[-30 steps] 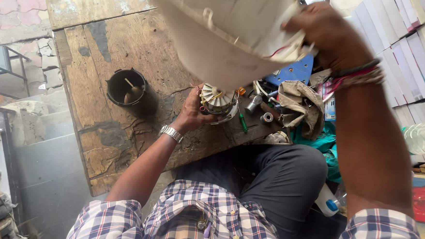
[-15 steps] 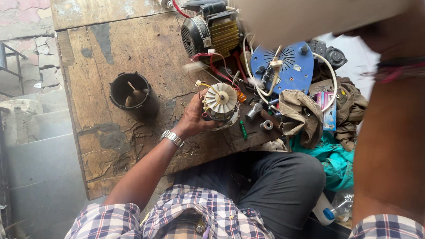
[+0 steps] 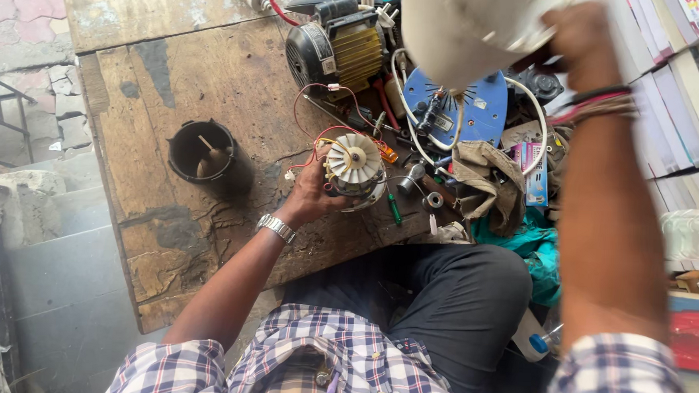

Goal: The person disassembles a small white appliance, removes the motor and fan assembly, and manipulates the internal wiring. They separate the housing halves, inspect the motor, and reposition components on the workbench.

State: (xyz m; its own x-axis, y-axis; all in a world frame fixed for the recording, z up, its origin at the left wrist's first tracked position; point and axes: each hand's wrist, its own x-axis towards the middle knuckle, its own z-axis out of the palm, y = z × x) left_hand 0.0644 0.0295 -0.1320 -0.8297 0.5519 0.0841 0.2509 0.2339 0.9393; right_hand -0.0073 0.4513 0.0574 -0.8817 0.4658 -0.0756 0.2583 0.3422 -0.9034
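Note:
My left hand, with a metal watch on its wrist, grips a small electric motor with a white fan wheel that rests on the worn wooden bench. Red and white wires run from the motor toward the clutter behind it. My right hand is raised high near the camera and holds a large white plastic housing, which covers part of the bench's back. Below that housing lies a blue round plate with white cables over it.
A black cup-shaped casing stands left of the motor. A bigger black and yellow motor sits at the back. Rags, a small box, screws and a green-handled tool lie at the right. Stacked books line the right side.
My right hand has moved the white housing to the right and higher, so more of the bench's back shows. The left hand stays on the small motor.

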